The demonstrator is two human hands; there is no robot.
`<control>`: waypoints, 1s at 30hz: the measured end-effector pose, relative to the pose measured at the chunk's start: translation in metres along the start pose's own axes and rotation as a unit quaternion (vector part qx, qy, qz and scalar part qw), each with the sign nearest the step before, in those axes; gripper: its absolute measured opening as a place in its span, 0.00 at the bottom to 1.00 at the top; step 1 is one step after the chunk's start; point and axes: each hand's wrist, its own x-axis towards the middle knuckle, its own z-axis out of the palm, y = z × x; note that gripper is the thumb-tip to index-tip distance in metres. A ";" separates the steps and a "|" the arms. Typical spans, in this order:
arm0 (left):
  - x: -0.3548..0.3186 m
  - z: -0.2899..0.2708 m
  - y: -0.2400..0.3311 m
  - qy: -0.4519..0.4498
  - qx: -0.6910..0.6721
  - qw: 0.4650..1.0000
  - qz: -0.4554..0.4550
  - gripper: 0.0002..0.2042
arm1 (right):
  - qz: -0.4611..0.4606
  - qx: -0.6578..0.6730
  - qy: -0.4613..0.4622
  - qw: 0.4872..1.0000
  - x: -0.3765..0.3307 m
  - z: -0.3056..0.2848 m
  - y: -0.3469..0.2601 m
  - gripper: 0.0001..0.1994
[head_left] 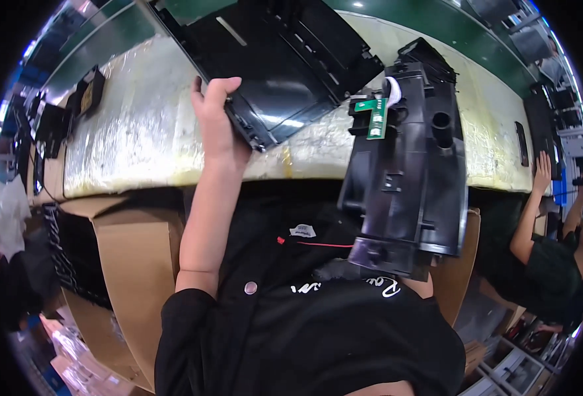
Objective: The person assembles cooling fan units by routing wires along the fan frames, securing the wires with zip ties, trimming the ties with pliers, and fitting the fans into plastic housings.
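My left hand (216, 112) is closed on the near left edge of a wide black plastic tray (275, 79), thumb on top. The tray is tilted above the table, its smooth face shiny. To its right, a long black plastic housing (407, 171) reaches from over the table down in front of my chest. A small green circuit board (376, 119) with a white cable (393, 91) sits on the housing's upper left part. My right hand is hidden behind the housing; only a bit of that arm shows below it.
The table (139, 125) is covered with shiny clear wrap, and a green surface lies beyond. Black parts (88, 92) stand at its left end; a thin black strip (521, 143) lies right. Open cardboard boxes (136, 264) flank me. A co-worker's hand (542, 173) is at far right.
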 end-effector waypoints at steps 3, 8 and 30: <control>-0.028 -0.002 -0.015 0.029 -0.013 0.999 -0.003 0.33 | 0.109 0.045 -0.051 0.992 -0.004 -0.006 0.004 0.37; -0.049 -0.031 0.004 0.016 0.123 0.992 -0.031 0.24 | 0.270 0.122 -0.139 0.945 -0.007 -0.010 0.011 0.36; 0.006 -0.050 0.038 0.015 0.036 0.997 -0.069 0.33 | 0.111 0.055 0.094 0.988 0.010 0.023 0.055 0.36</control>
